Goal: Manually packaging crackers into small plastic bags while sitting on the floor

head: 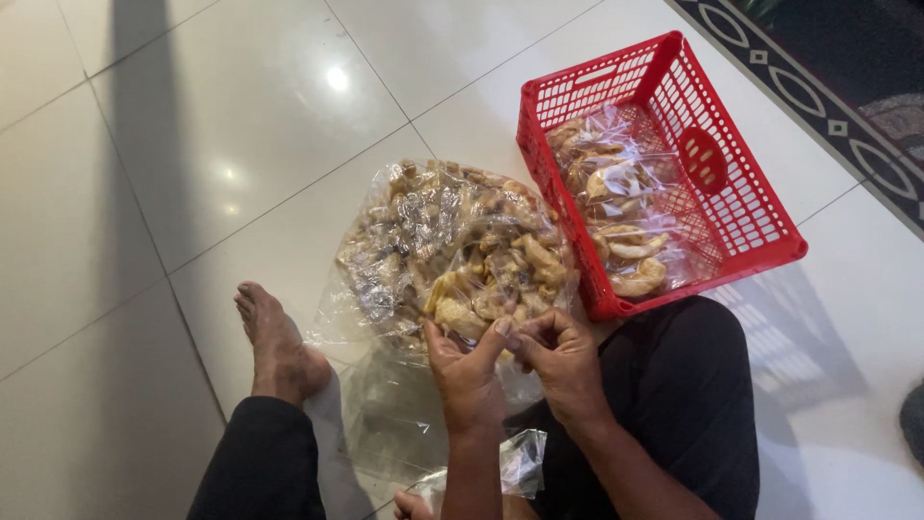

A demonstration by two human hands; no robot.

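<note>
Sitting on a glossy white tiled floor [192, 125], the person has both hands raised together over the near edge of a large clear plastic bag [452, 250] full of pale brown fried crackers. The left hand [469, 371] and right hand [558, 356] meet at the fingertips, the fingers [500, 327] of both curled in and pinched closed on something small at the bag's mouth; what they pinch is too small to tell, though it sits against the clear plastic there. The bag lies on the floor just ahead of the hands, its loose film spreading toward the person's lap. A bare foot [279, 342] rests on the tiles to the left of the bag, and dark trousers [674, 404] cover the knee on the right. Beside the bag, touching its right side, stands a red plastic basket [741, 231] with lattice walls, holding smaller clear packets of crackers [616, 212]. A second crumpled clear bag [520, 462] shows below the wrists.
</note>
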